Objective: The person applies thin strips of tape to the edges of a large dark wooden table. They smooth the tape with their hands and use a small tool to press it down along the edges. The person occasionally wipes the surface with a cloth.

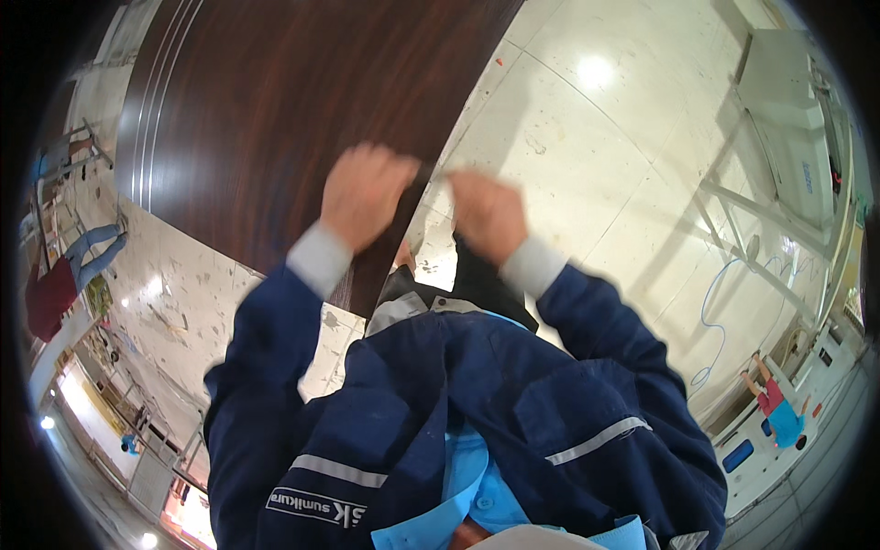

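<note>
A large dark brown wood-grain panel (pixel 257 101) with thin silvery lines near its left side spreads out in front of me. My left hand (pixel 367 194) is over the panel, close to its right edge, its fingers curled closed. Just past that edge, above the floor, my right hand (pixel 488 213) has its fingers drawn together, facing the left hand across a small gap. Both hands are somewhat blurred by motion. Whatever they pinch, if anything, is too small or smeared to make out.
A pale tiled floor (pixel 596 165) with marks runs along the panel's right. Farther right stands a metal frame (pixel 761 266), with a thin blue cable (pixel 706 335) hanging near it. One person (pixel 60 293) is at the far left, another (pixel 784 417) at the far right.
</note>
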`<state>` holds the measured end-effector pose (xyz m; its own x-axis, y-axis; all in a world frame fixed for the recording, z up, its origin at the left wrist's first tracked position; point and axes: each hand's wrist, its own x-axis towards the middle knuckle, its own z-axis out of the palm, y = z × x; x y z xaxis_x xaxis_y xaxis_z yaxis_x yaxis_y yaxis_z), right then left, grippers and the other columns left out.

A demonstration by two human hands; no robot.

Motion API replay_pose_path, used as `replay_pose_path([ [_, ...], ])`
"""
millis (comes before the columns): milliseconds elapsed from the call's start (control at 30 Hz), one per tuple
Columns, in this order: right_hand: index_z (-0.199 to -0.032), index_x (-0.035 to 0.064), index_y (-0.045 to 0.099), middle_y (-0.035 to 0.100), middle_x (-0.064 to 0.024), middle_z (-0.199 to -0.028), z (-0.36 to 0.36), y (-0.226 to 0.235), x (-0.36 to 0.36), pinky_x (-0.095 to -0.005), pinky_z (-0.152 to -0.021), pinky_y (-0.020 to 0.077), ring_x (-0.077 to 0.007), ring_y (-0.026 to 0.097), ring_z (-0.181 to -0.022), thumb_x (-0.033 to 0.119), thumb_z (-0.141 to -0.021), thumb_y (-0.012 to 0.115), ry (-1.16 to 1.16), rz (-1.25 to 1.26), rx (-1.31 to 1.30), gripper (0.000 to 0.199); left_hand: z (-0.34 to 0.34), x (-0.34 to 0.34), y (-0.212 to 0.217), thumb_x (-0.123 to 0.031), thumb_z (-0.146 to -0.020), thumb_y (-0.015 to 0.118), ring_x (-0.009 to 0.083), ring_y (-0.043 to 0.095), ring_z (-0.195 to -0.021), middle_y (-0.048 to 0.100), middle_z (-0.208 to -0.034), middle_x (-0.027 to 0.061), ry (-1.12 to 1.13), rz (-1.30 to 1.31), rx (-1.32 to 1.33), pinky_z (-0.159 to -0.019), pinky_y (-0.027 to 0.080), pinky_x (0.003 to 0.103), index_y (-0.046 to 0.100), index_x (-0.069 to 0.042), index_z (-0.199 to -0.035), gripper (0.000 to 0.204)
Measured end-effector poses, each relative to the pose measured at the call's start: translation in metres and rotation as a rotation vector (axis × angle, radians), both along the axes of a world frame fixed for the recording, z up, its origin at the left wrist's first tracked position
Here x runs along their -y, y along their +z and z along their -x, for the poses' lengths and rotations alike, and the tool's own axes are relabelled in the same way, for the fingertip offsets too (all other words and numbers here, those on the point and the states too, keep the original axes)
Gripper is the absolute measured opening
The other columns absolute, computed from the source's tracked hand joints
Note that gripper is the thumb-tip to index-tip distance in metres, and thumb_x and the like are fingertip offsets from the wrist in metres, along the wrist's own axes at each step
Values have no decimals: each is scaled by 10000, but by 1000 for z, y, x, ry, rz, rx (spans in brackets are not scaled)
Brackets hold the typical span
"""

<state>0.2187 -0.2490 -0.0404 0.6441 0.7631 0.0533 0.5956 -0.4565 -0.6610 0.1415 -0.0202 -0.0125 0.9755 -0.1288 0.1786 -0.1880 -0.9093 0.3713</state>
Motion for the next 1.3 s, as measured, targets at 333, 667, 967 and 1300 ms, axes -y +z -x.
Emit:
replay_pose_path([
  [333, -1343, 116, 630, 744, -107, -987, -122, 4, -3, -472, -615, 566, -315, 723, -753, 134, -947, 584, 184, -64, 238, 399, 91, 7, 32, -296, -907, 824, 344, 656, -1150, 693, -1269, 165, 881, -14, 49, -1023, 483, 457, 652, -32, -1300, 504],
  [667, -1521, 228, 560, 705, -118, -1320, -139, -10, -9, -410, -901, 597, -316, 719, -1082, 32, -987, 468, 220, 130, 271, 577, 205, 68, 16, -334, -1013, 730, 163, 645, -1168, 660, -1316, 60, 1388, 1555, -491, -975, 558, 356, 562, -30, -1422, 536],
  [967, -1538, 269, 488, 759, -175, -1048, -178, -9, -25, -520, -818, 597, -416, 735, -920, 103, -1007, 456, -21, 285, 492, 558, 221, 69, 6, -180, -958, 777, 165, 688, -1063, 692, -1204, 68, 1133, 1558, -511, -933, 589, 325, 598, -9, -1343, 459],
  [1300, -1392, 146, 670, 743, -154, -1231, 8, 4, 4, -393, -957, 579, -326, 737, -1041, -1, -961, 540, 405, -78, 72, 474, 239, 67, -8, -165, -887, 842, 162, 606, -1125, 655, -1264, 73, 854, 1582, -326, -1000, 490, 325, 555, 28, -1383, 605],
])
